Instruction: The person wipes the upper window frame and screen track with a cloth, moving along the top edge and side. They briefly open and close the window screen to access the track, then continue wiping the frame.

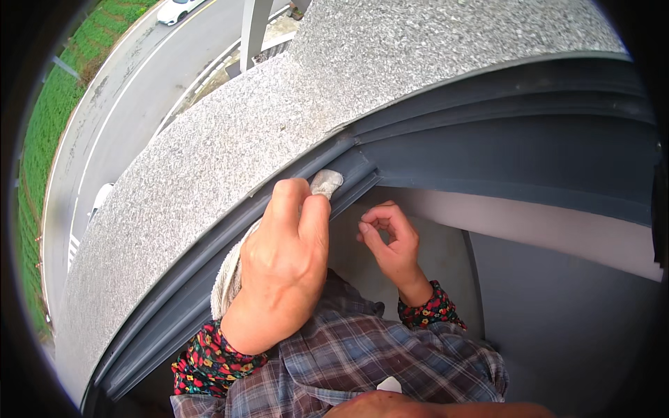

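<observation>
My left hand (279, 261) grips a whitish cloth (228, 277) over the dark grey metal window track (360, 163). A folded, soiled tip of the cloth sticks out past my fingers and lies in the groove near the frame's corner. The rest of it bunches along the outer side of my palm, partly hidden by the hand. To the right, my right hand (394, 243) hovers below the frame's inner edge. Its fingers are curled, thumb against the fingertips, and nothing shows between them.
A speckled granite ledge (219, 157) runs outside the frame. Beyond and below it are a road (125, 99), a white car (177, 9), a grey post (254, 36) and green planting (44, 136). The dark side frame (502, 151) rises at right above a pale wall strip (543, 222).
</observation>
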A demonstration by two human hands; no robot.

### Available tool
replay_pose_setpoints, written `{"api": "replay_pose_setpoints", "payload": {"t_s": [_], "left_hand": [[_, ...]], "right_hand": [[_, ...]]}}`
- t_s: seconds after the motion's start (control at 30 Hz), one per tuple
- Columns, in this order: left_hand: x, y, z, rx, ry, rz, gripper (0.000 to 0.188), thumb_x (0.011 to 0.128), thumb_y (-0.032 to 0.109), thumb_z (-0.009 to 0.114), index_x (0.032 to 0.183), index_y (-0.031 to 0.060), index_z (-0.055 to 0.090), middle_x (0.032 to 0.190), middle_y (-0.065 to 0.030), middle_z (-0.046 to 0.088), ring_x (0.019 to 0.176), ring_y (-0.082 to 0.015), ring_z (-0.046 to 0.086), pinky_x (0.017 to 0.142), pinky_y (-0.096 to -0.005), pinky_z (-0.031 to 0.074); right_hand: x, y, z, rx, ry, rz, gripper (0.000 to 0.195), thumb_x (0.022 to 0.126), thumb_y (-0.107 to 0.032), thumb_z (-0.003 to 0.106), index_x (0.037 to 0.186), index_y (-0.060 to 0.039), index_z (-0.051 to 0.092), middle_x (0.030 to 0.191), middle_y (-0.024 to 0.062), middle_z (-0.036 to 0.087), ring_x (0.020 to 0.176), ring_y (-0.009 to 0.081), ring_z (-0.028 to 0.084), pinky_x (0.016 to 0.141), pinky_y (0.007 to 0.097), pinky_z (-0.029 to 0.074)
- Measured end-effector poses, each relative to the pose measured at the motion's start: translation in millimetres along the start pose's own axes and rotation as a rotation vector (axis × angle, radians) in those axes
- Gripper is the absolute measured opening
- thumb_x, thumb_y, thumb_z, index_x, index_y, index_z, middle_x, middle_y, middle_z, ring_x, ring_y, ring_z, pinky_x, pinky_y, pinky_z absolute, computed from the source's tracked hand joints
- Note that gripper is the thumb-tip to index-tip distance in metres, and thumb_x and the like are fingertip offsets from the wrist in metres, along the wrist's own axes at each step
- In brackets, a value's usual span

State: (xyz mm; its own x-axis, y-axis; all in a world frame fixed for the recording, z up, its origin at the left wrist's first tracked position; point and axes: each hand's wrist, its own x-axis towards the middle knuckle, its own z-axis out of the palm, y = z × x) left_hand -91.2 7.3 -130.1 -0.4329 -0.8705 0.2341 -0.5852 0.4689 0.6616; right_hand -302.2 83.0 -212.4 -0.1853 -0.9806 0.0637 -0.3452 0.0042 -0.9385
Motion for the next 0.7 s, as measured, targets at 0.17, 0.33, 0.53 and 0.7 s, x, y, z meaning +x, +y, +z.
{"api": "replay_pose_setpoints", "payload": {"t_s": [0.17, 0.33, 0.53, 0.7], "left_hand": [[0.1, -0.4, 6.4, -0.01, 0.05, 0.008, 0.019, 0.087, -0.005, 0.064, 0.106, -0.0011, 0.059, 0.106, -0.018, 0.054, 0.083, -0.0333, 0.066, 0.068, -0.0422, 0.056], [-4.6, -3.3, 4.8, -0.123, 0.125, 0.037, 0.027, 0.081, -0.009, 0.067, 0.107, -0.0016, 0.06, 0.106, -0.0189, 0.054, 0.081, -0.035, 0.065, 0.066, -0.0431, 0.055], [-37.2, -16.8, -3.8, -0.347, 0.18, 0.183, 0.03, 0.079, -0.014, 0.071, 0.107, -0.0018, 0.065, 0.106, -0.018, 0.059, 0.081, -0.0311, 0.065, 0.067, -0.0386, 0.054], [-50.1, -18.3, 1.7, -0.489, 0.135, 0.252, 0.042, 0.087, -0.01, 0.073, 0.125, 0.0019, 0.061, 0.114, -0.019, 0.065, 0.099, -0.0314, 0.065, 0.085, -0.0402, 0.053]], "right_hand": [[-3.3, 5.1, -7.0, -0.076, -0.109, -0.02, 0.016, 0.094, 0.012, 0.068, 0.106, 0.003, 0.063, 0.099, 0.0091, 0.063, 0.083, 0.0138, 0.068, 0.072, 0.0267, 0.06], [-4.5, -5.4, 0.3, -0.047, -0.173, -0.056, 0.017, 0.095, 0.014, 0.066, 0.109, 0.0047, 0.062, 0.103, 0.0109, 0.062, 0.085, 0.015, 0.068, 0.074, 0.028, 0.062], [-2.4, -27.8, 6.2, 0.153, -0.237, -0.118, 0.029, 0.093, -0.003, 0.079, 0.119, 0.0028, 0.066, 0.107, 0.0129, 0.069, 0.092, 0.0181, 0.07, 0.08, 0.0288, 0.057], [-14.4, -43.8, 35.5, 0.377, -0.339, -0.117, 0.065, 0.093, -0.023, 0.085, 0.143, 0.006, 0.054, 0.132, 0.0145, 0.061, 0.117, 0.0216, 0.062, 0.1, 0.0341, 0.051]]}}
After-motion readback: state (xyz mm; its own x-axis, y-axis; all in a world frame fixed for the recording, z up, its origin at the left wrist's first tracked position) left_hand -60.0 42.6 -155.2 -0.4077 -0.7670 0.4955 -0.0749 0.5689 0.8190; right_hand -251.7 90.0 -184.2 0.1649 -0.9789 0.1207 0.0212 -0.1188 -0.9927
